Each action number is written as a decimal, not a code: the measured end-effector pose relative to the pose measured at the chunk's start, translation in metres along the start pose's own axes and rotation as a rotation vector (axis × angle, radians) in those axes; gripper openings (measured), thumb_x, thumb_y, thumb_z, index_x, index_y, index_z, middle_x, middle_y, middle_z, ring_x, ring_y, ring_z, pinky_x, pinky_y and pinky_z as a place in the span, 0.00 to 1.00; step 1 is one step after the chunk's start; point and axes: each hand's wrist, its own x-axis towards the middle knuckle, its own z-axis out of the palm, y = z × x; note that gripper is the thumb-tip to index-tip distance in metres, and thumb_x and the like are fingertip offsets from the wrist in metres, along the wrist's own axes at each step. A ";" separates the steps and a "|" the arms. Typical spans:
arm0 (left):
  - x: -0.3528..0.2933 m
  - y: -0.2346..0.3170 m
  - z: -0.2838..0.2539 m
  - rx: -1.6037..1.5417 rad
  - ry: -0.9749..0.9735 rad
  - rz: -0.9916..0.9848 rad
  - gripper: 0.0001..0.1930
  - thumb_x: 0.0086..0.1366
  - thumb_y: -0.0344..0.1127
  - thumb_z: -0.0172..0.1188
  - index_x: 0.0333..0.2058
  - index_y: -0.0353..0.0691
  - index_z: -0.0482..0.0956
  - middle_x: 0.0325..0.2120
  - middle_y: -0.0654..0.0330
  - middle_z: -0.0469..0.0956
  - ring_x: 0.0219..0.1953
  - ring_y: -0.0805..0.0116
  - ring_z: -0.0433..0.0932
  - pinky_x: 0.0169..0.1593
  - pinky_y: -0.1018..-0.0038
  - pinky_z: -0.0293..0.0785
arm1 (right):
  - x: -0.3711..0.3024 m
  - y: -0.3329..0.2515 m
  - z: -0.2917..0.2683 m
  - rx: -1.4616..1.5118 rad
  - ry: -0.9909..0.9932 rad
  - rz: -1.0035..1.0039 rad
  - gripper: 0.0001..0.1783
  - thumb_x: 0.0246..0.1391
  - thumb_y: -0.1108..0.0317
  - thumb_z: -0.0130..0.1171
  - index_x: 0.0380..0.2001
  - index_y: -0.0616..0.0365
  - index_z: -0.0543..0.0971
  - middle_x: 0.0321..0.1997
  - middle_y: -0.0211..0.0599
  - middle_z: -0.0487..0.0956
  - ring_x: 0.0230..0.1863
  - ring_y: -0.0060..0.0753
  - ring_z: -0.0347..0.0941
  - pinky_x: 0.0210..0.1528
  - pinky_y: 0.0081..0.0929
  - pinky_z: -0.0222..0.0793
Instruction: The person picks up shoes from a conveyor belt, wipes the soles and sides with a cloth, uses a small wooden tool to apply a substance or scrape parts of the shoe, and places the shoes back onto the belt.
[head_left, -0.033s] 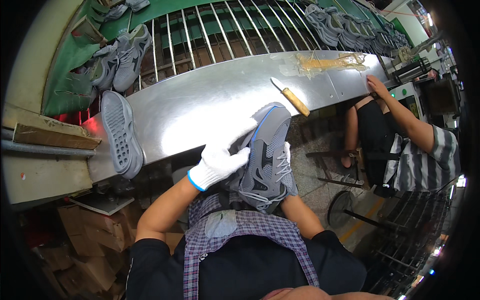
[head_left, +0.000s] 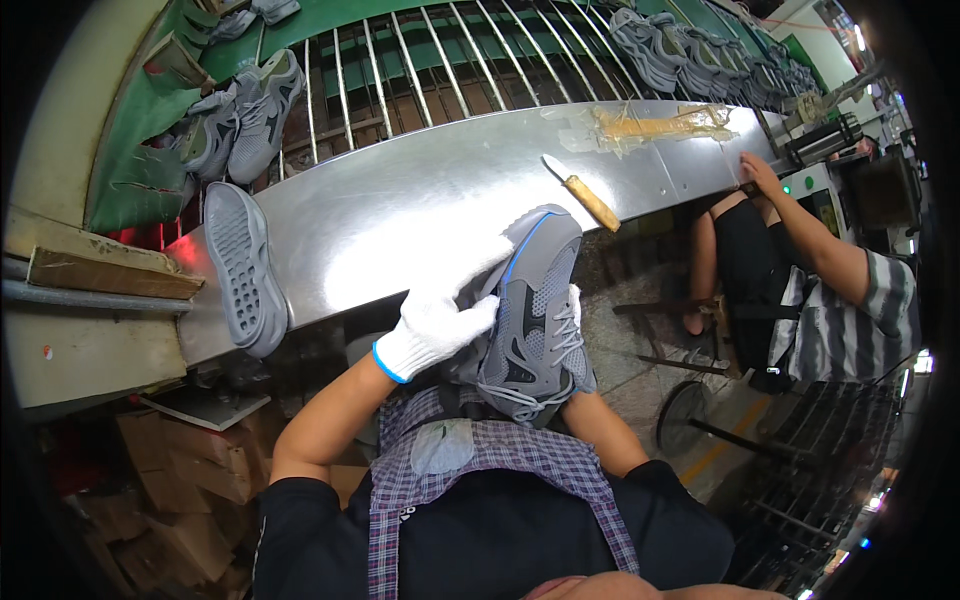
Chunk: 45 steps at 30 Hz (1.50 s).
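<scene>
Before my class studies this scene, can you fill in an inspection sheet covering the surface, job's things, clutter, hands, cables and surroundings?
Surface: shiny metal bench, yellowed tape patch toward its right end.
Job's things: laced gray sneaker with a blue line along one edge.
Clutter: loose gray sole at the bench's left end; wooden-handled knife near its front edge.
Hands: white-gloved left hand at the sneaker's left side; right hand mostly hidden behind it.
Cables: none clearly identifiable.
Surroundings: rollers beyond the bench, more gray shoes, cardboard boxes lower left, another person right.
</scene>
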 end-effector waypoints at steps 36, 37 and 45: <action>-0.043 0.017 -0.010 0.205 0.059 0.110 0.27 0.64 0.22 0.62 0.63 0.27 0.77 0.62 0.35 0.79 0.52 0.52 0.88 0.57 0.64 0.83 | -0.007 0.018 0.063 -0.287 0.150 -0.032 0.45 0.73 0.30 0.44 0.71 0.61 0.72 0.63 0.53 0.81 0.57 0.53 0.83 0.59 0.52 0.84; -0.035 0.028 -0.018 0.217 0.080 0.001 0.28 0.67 0.24 0.62 0.66 0.27 0.74 0.61 0.38 0.80 0.56 0.55 0.86 0.59 0.62 0.82 | -0.001 0.019 0.059 -0.247 0.133 0.017 0.47 0.72 0.29 0.44 0.73 0.61 0.71 0.65 0.55 0.80 0.58 0.54 0.82 0.60 0.53 0.84; 0.082 0.062 -0.071 -0.265 -0.307 -0.288 0.23 0.82 0.43 0.51 0.63 0.34 0.81 0.63 0.52 0.81 0.64 0.62 0.78 0.73 0.66 0.68 | 0.022 0.040 0.043 -0.390 0.097 0.236 0.43 0.74 0.30 0.45 0.70 0.57 0.74 0.60 0.45 0.83 0.53 0.41 0.85 0.55 0.41 0.87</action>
